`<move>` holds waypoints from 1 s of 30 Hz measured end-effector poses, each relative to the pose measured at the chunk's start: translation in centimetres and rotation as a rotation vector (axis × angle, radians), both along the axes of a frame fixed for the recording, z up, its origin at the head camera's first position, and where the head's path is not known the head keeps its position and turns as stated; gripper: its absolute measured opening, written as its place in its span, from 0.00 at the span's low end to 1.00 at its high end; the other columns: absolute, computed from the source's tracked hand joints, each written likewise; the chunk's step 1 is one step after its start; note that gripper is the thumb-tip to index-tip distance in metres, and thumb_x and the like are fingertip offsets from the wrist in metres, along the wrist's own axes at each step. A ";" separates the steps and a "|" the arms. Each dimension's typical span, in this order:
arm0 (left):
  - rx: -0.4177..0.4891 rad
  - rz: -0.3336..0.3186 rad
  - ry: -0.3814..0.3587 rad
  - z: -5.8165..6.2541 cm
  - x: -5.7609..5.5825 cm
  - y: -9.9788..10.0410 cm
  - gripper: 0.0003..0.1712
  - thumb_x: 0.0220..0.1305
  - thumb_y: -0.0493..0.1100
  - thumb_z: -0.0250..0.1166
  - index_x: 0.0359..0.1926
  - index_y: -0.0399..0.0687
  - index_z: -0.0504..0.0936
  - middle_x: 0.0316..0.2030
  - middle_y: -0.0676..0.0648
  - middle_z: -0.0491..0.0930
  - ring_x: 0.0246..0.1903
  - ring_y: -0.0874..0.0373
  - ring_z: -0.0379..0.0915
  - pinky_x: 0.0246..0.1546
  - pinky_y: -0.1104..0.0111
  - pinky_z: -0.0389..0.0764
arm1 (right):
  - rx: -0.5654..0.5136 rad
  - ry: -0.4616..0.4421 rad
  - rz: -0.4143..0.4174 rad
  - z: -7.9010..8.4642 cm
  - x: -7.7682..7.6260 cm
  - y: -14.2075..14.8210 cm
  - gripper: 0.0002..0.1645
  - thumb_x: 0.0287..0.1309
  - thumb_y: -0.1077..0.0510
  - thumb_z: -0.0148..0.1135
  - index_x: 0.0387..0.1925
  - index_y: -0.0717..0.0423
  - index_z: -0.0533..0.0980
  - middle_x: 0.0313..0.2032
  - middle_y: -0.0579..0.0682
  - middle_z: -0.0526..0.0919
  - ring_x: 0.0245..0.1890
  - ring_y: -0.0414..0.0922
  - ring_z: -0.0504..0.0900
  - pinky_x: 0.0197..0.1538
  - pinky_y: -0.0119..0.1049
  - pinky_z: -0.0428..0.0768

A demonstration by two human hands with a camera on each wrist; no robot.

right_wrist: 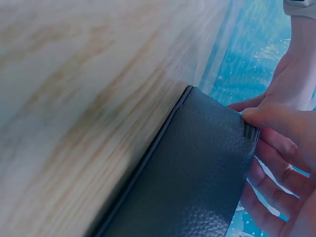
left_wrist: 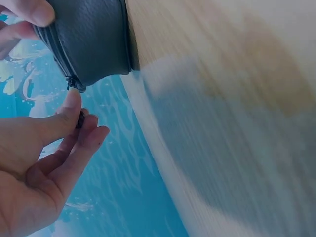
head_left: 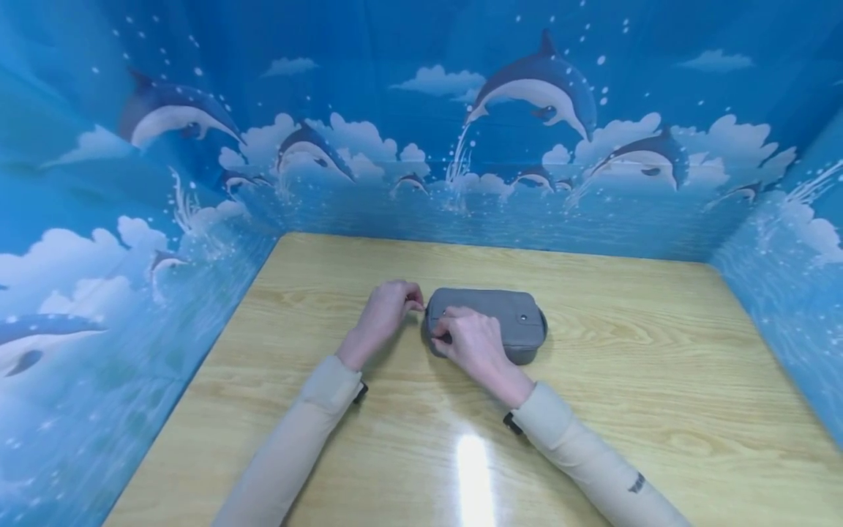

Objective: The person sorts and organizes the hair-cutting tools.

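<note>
A grey leather-like zip case (head_left: 487,298) with two metal snaps lies on the table. At its left end is my left hand (head_left: 390,301). In the left wrist view, that hand's thumb and fingers pinch the dark zipper pull (left_wrist: 80,118) at the end of the zipper (left_wrist: 60,53). My right hand (head_left: 474,340) reaches over the front left part of the case. The right wrist view shows its thumb (right_wrist: 266,117) pressing the case's zipped edge, with curled fingers (right_wrist: 281,168) on the other side. The case looks closed along the visible zipper.
The wood-grain table (head_left: 645,380) spreads around the case. A blue dolphin-print backdrop (head_left: 395,146) stands along its back and both sides. Light reflects off the tabletop near the front. A dark band (head_left: 361,392) shows at the left cuff.
</note>
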State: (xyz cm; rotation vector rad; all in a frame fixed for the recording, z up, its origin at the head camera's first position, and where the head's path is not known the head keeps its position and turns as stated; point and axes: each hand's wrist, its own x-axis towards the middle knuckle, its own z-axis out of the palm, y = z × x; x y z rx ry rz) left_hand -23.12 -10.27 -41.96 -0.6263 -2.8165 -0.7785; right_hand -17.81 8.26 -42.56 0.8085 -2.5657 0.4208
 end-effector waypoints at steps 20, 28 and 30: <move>-0.055 0.068 -0.011 -0.6 -4.1 2.2 0.06 0.63 0.40 0.71 0.30 0.45 0.85 0.31 0.48 0.86 0.34 0.52 0.82 0.39 0.60 0.82 | 0.021 0.002 0.040 -0.1 -0.3 0.3 0.09 0.44 0.56 0.82 0.25 0.45 0.86 0.28 0.38 0.82 0.29 0.40 0.84 0.20 0.27 0.71; -0.065 0.106 -0.020 -0.9 -4.6 3.1 0.06 0.63 0.42 0.72 0.30 0.47 0.86 0.32 0.48 0.87 0.35 0.52 0.83 0.38 0.60 0.82 | 0.026 -0.060 0.032 0.1 -0.2 0.5 0.07 0.47 0.53 0.81 0.29 0.44 0.87 0.30 0.38 0.82 0.31 0.40 0.83 0.20 0.27 0.70; -0.056 0.112 -0.032 -1.0 -4.5 3.1 0.05 0.63 0.42 0.72 0.31 0.48 0.86 0.33 0.49 0.87 0.36 0.52 0.83 0.38 0.60 0.82 | -0.004 -0.097 0.046 0.3 -0.2 0.9 0.07 0.50 0.53 0.80 0.31 0.45 0.88 0.30 0.39 0.83 0.31 0.40 0.83 0.23 0.29 0.75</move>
